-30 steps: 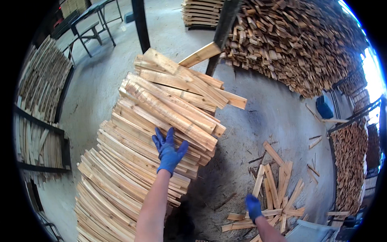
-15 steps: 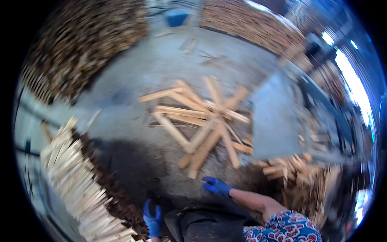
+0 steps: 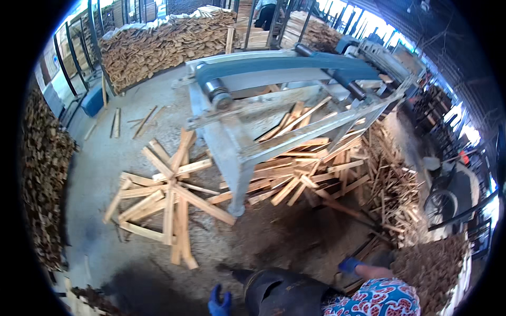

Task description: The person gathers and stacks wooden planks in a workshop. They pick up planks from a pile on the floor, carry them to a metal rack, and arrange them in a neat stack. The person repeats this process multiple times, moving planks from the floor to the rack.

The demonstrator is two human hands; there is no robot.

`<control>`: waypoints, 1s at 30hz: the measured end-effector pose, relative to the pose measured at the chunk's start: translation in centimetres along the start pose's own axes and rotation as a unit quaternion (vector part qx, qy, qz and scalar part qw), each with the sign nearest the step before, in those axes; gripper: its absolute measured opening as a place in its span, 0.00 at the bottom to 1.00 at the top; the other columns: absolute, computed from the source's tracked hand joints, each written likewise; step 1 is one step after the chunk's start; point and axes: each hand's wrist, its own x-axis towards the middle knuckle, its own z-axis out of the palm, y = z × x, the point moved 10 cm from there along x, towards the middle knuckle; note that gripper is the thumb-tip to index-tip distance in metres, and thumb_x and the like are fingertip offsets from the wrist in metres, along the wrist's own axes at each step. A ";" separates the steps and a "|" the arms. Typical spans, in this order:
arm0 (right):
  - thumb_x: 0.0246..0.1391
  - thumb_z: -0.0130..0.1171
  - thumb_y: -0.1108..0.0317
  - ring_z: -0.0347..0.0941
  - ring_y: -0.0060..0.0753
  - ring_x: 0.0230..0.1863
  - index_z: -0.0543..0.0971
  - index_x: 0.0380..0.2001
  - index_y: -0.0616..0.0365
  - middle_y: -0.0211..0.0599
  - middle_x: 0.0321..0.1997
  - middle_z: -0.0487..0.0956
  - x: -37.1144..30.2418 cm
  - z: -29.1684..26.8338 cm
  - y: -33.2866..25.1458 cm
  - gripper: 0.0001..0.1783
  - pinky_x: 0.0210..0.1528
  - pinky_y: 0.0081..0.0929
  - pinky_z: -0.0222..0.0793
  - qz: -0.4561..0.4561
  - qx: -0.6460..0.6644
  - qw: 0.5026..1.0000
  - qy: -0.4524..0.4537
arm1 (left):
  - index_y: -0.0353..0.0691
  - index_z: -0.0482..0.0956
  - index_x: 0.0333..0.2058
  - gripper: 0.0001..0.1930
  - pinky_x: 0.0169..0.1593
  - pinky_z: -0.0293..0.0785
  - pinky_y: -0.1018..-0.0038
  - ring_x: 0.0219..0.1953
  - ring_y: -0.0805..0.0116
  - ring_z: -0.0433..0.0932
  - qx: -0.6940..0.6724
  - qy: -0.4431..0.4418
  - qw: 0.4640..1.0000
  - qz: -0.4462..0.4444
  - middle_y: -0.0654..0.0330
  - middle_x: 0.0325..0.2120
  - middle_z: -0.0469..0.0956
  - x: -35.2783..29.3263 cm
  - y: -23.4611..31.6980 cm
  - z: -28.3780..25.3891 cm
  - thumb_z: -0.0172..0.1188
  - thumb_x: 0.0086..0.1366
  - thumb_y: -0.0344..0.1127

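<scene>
My left hand (image 3: 219, 302), in a blue glove, hangs low at the bottom edge, left of a dark apron (image 3: 284, 292). Its fingers are apart and nothing is in them. My right hand (image 3: 349, 265), also blue-gloved, is out to the right over the dark floor, its fingers loosely extended and holding nothing visible. Close by it lie some thin wood strips (image 3: 363, 252). Ahead on the left, several pale wood boards (image 3: 182, 226) lie crisscrossed on the floor, out of reach of both hands.
A metal conveyor with a dark belt (image 3: 274, 64) stands ahead, with a heap of loose boards (image 3: 276, 174) beneath and beside it. Stacked wood (image 3: 163, 50) lines the back and another stack (image 3: 45, 174) the left. A person (image 3: 265, 13) stands far back. A blue container (image 3: 93, 101) sits left.
My view has swung to the right, bringing the conveyor and board heap toward the middle. The crisscrossed boards now appear farther left. My right hand has moved out to the right.
</scene>
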 end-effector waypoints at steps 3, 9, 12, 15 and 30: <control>0.56 0.43 0.47 0.73 0.46 0.48 0.78 0.43 0.51 0.43 0.49 0.76 0.0 5.0 4.5 0.24 0.49 0.38 0.67 0.123 0.208 0.970 0.018 | 0.35 0.68 0.55 0.24 0.45 0.70 0.76 0.43 0.71 0.72 0.150 0.055 0.987 -0.016 0.53 0.46 0.75 -2.2 -3.2 0.8 0.58 0.62 0.38; 0.49 0.60 0.54 0.74 0.35 0.44 0.79 0.40 0.54 0.38 0.43 0.79 1.7 -11.5 9.5 0.19 0.48 0.29 0.67 0.057 0.646 0.752 0.120 | 0.34 0.73 0.49 0.17 0.49 0.67 0.75 0.45 0.68 0.71 0.107 0.019 0.991 -0.083 0.55 0.45 0.75 -9.5 -11.5 6.3 0.56 0.63 0.36; 0.50 0.59 0.52 0.74 0.36 0.43 0.78 0.38 0.56 0.38 0.42 0.79 3.2 -19.7 13.4 0.19 0.48 0.30 0.67 0.035 0.544 0.812 0.210 | 0.34 0.72 0.48 0.17 0.49 0.68 0.75 0.44 0.67 0.72 0.195 -0.015 0.979 -0.057 0.56 0.44 0.75 -10.2 -13.9 9.8 0.57 0.62 0.35; 0.49 0.59 0.52 0.75 0.37 0.43 0.77 0.41 0.58 0.40 0.40 0.79 7.5 -23.3 19.9 0.22 0.47 0.31 0.68 0.000 0.464 0.845 0.265 | 0.33 0.71 0.50 0.20 0.47 0.69 0.75 0.43 0.66 0.72 0.095 0.054 0.981 -0.160 0.55 0.42 0.75 -9.0 -14.7 13.9 0.59 0.60 0.35; 0.52 0.59 0.58 0.68 0.25 0.36 0.69 0.51 0.41 0.23 0.34 0.69 30.7 -54.2 56.6 0.22 0.46 0.41 0.66 -0.082 0.872 0.272 0.398 | 0.38 0.74 0.48 0.19 0.33 0.68 0.79 0.30 0.78 0.69 0.200 0.051 0.955 -0.215 0.65 0.32 0.76 2.4 -17.5 39.2 0.57 0.63 0.42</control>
